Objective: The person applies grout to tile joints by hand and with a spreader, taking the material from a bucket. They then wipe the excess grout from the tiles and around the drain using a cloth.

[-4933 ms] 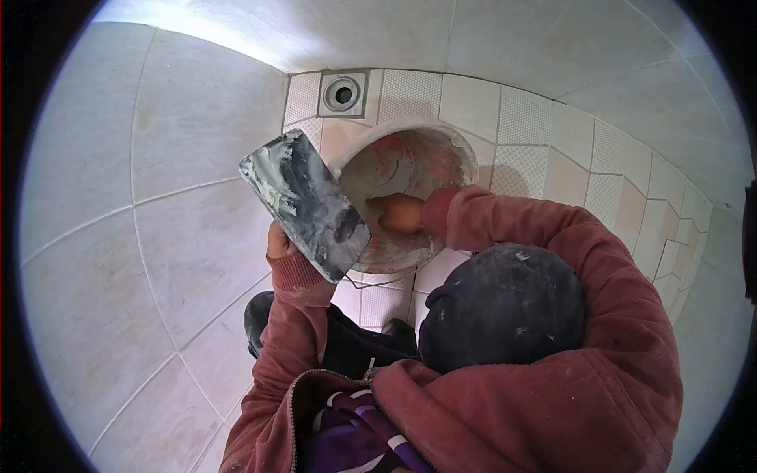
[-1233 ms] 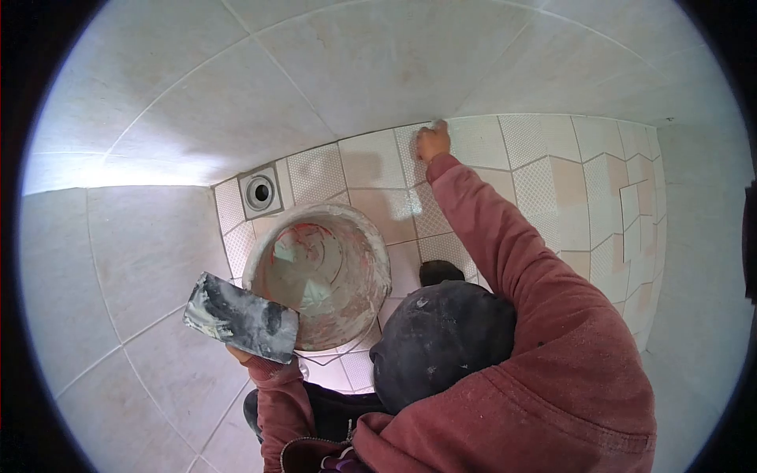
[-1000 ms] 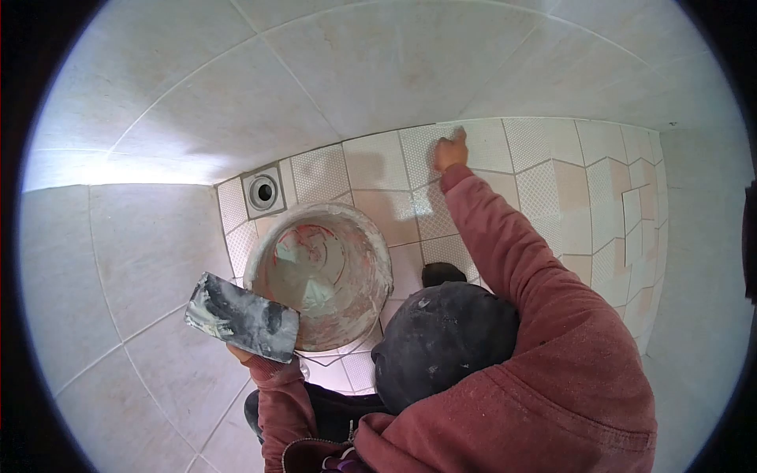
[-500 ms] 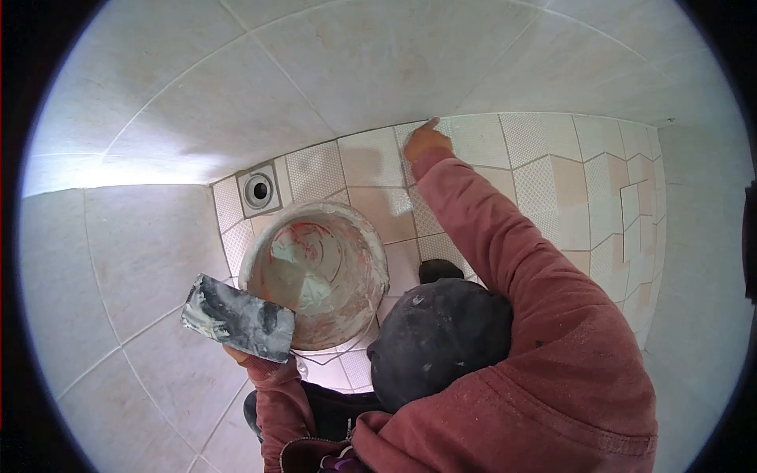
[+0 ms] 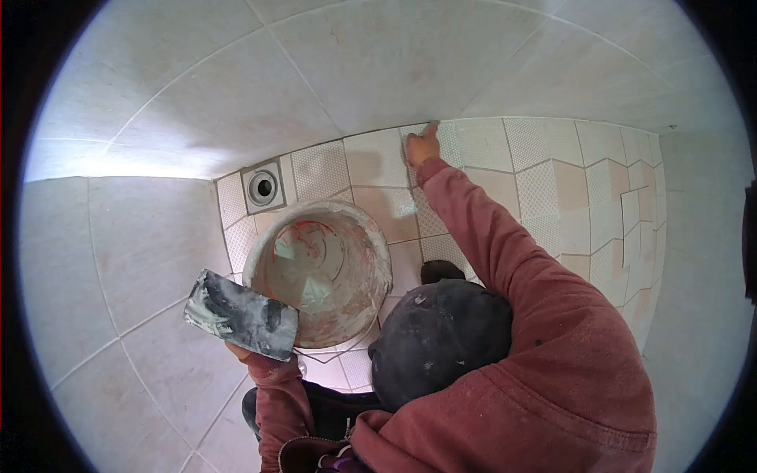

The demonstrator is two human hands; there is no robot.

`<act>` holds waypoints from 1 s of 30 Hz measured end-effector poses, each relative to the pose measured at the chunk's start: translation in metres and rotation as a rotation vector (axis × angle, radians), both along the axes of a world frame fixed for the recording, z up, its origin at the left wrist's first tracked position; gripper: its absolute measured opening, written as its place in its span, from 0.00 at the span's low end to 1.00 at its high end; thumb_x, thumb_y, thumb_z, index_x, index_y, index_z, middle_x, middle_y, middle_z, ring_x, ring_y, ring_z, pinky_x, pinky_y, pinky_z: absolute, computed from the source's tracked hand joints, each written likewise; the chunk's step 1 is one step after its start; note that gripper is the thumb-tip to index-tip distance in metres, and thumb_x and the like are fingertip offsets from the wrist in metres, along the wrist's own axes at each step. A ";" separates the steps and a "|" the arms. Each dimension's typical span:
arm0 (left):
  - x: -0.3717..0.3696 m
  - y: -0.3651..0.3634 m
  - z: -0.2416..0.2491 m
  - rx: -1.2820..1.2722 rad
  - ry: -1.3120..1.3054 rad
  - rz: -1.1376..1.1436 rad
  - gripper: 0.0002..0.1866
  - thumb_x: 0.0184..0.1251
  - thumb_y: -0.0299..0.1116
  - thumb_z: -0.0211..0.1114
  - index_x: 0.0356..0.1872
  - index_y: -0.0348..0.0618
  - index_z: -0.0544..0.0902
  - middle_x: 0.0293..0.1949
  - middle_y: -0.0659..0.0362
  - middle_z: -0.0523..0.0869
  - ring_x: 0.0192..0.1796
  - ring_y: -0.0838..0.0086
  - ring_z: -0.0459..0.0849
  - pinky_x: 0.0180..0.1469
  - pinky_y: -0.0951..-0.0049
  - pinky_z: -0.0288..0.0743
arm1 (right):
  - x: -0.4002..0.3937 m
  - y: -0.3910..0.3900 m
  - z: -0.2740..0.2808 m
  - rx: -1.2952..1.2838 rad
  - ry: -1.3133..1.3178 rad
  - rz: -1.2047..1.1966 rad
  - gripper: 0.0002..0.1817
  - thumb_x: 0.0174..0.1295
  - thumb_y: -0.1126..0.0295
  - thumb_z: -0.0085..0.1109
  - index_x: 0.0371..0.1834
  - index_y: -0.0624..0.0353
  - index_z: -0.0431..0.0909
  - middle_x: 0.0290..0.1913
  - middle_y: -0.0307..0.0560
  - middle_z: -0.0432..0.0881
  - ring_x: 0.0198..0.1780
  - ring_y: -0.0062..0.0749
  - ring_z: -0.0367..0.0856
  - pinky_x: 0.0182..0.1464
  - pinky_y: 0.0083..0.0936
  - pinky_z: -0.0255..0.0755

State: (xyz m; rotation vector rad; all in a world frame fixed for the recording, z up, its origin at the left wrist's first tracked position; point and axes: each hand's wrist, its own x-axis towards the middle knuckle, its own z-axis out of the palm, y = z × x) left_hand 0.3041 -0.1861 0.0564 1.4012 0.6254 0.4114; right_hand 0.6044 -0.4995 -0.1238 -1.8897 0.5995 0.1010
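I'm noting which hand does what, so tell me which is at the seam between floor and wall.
The right hand, at the edge of the tiled floor by the wall; the left hand is near the bucket, holding the smeared dark board.

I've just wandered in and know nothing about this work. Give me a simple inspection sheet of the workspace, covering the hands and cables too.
Surface: patterned floor tiles in pale and pinkish tones.
Job's things: dark board smeared with pale paste; bucket with a residue-coated inside and a wire handle.
Clutter: one narrow tile at the right looks out of line; cannot tell if loose.
Hands: left hand holds the board, mostly hidden by it; right hand has a finger extended at the floor-wall joint.
Cables: nothing seen.
Surroundings: large-tiled walls; round floor drain beyond the bucket.
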 end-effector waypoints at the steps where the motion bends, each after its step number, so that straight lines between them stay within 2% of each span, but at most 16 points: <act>1: -0.001 0.002 -0.001 0.037 0.011 -0.016 0.16 0.70 0.35 0.51 0.53 0.37 0.71 0.44 0.55 0.80 0.42 0.69 0.81 0.44 0.69 0.79 | 0.000 0.007 0.006 -0.024 0.003 0.004 0.46 0.53 0.66 0.52 0.69 0.74 0.35 0.42 0.71 0.79 0.43 0.61 0.78 0.48 0.39 0.72; 9: 0.005 -0.002 0.000 0.005 -0.041 -0.010 0.17 0.70 0.36 0.51 0.54 0.37 0.71 0.45 0.56 0.80 0.43 0.69 0.81 0.45 0.69 0.79 | -0.014 0.004 0.000 0.057 -0.030 0.205 0.44 0.53 0.66 0.52 0.69 0.75 0.40 0.40 0.68 0.80 0.43 0.56 0.79 0.49 0.35 0.71; 11: 0.003 -0.001 0.002 0.001 -0.051 0.003 0.17 0.70 0.37 0.51 0.54 0.37 0.71 0.45 0.56 0.80 0.43 0.69 0.81 0.45 0.69 0.79 | -0.010 -0.008 -0.032 0.098 -0.217 -0.010 0.42 0.55 0.69 0.51 0.70 0.70 0.41 0.22 0.49 0.76 0.17 0.36 0.74 0.16 0.31 0.69; 12: 0.003 -0.001 0.002 -0.003 -0.053 0.007 0.17 0.69 0.37 0.51 0.54 0.37 0.71 0.45 0.56 0.80 0.43 0.69 0.81 0.45 0.69 0.79 | -0.007 -0.013 -0.034 0.351 -0.223 -0.063 0.40 0.55 0.69 0.52 0.69 0.69 0.44 0.18 0.45 0.74 0.15 0.32 0.72 0.15 0.30 0.67; 15: 0.005 -0.004 0.002 -0.020 -0.053 0.004 0.18 0.69 0.37 0.51 0.54 0.37 0.71 0.45 0.56 0.80 0.44 0.69 0.81 0.45 0.69 0.79 | 0.017 -0.003 -0.039 0.443 0.102 0.084 0.40 0.54 0.67 0.52 0.66 0.77 0.46 0.19 0.46 0.75 0.15 0.33 0.72 0.16 0.34 0.69; 16: 0.005 -0.006 0.001 -0.026 -0.057 0.003 0.18 0.69 0.38 0.51 0.54 0.37 0.71 0.45 0.56 0.80 0.44 0.69 0.81 0.45 0.69 0.78 | -0.001 0.013 0.030 0.022 0.115 0.148 0.39 0.53 0.64 0.54 0.63 0.82 0.51 0.26 0.55 0.80 0.24 0.42 0.80 0.27 0.37 0.75; 17: 0.004 -0.008 0.001 -0.029 -0.063 0.004 0.18 0.69 0.38 0.51 0.54 0.37 0.71 0.45 0.56 0.80 0.44 0.70 0.81 0.45 0.69 0.78 | -0.003 0.016 0.031 0.022 0.115 0.146 0.39 0.53 0.64 0.54 0.63 0.82 0.51 0.26 0.55 0.80 0.24 0.42 0.80 0.27 0.37 0.75; 19: 0.003 -0.007 0.003 -0.031 -0.081 0.009 0.18 0.69 0.38 0.52 0.54 0.37 0.71 0.45 0.56 0.80 0.44 0.70 0.81 0.46 0.69 0.78 | -0.007 0.022 0.035 -0.536 0.024 0.494 0.40 0.51 0.64 0.56 0.61 0.84 0.54 0.34 0.64 0.82 0.37 0.51 0.82 0.41 0.36 0.76; 20: 0.003 -0.003 0.001 -0.028 -0.089 0.011 0.18 0.69 0.38 0.52 0.54 0.37 0.71 0.45 0.56 0.80 0.44 0.70 0.81 0.46 0.69 0.78 | -0.009 0.011 0.040 -0.522 0.109 0.528 0.37 0.51 0.65 0.57 0.59 0.82 0.58 0.40 0.68 0.81 0.47 0.53 0.80 0.49 0.35 0.73; 21: 0.001 0.003 -0.002 -0.025 -0.098 -0.002 0.18 0.69 0.38 0.51 0.54 0.37 0.71 0.45 0.55 0.80 0.43 0.68 0.81 0.45 0.68 0.79 | -0.012 -0.001 0.039 -0.521 0.099 0.529 0.37 0.51 0.65 0.57 0.59 0.82 0.58 0.40 0.68 0.81 0.47 0.53 0.80 0.49 0.35 0.73; 23: 0.001 0.006 -0.003 -0.023 -0.101 -0.008 0.18 0.70 0.37 0.51 0.54 0.36 0.71 0.44 0.54 0.80 0.42 0.67 0.82 0.44 0.68 0.79 | -0.017 -0.027 0.024 -0.295 -0.022 0.190 0.44 0.53 0.63 0.55 0.66 0.78 0.44 0.40 0.68 0.80 0.42 0.52 0.82 0.46 0.36 0.75; 26: 0.006 -0.008 0.008 -0.119 -0.137 -0.025 0.19 0.69 0.39 0.52 0.54 0.36 0.71 0.45 0.54 0.80 0.42 0.67 0.82 0.44 0.68 0.79 | 0.000 -0.053 0.003 0.067 0.018 0.139 0.41 0.54 0.64 0.55 0.65 0.76 0.48 0.37 0.67 0.81 0.36 0.53 0.82 0.41 0.36 0.76; 27: 0.008 -0.013 0.011 0.189 -0.037 -0.074 0.20 0.68 0.40 0.52 0.55 0.37 0.70 0.46 0.55 0.79 0.43 0.67 0.81 0.46 0.68 0.78 | 0.002 -0.046 -0.001 0.063 0.020 0.135 0.41 0.54 0.64 0.55 0.65 0.76 0.48 0.37 0.67 0.81 0.36 0.53 0.82 0.41 0.36 0.76; 28: 0.009 -0.018 0.012 0.497 0.061 -0.123 0.22 0.68 0.41 0.53 0.56 0.37 0.69 0.47 0.55 0.79 0.45 0.67 0.80 0.48 0.67 0.78 | 0.006 -0.028 0.001 0.035 -0.012 0.186 0.29 0.52 0.66 0.58 0.53 0.73 0.62 0.33 0.61 0.81 0.33 0.47 0.81 0.40 0.36 0.76; 29: 0.008 -0.020 0.011 0.497 0.058 -0.123 0.22 0.68 0.41 0.53 0.56 0.37 0.69 0.47 0.55 0.79 0.45 0.67 0.80 0.48 0.67 0.78 | 0.008 -0.014 0.005 0.007 -0.046 0.238 0.17 0.50 0.69 0.61 0.40 0.70 0.75 0.28 0.54 0.82 0.29 0.41 0.81 0.39 0.36 0.77; 30: 0.008 -0.021 0.011 0.443 0.045 -0.104 0.21 0.67 0.40 0.55 0.55 0.37 0.70 0.46 0.55 0.80 0.44 0.68 0.81 0.45 0.68 0.78 | 0.002 -0.007 0.008 0.008 -0.052 0.238 0.17 0.50 0.69 0.61 0.40 0.70 0.75 0.28 0.54 0.82 0.29 0.41 0.81 0.39 0.36 0.77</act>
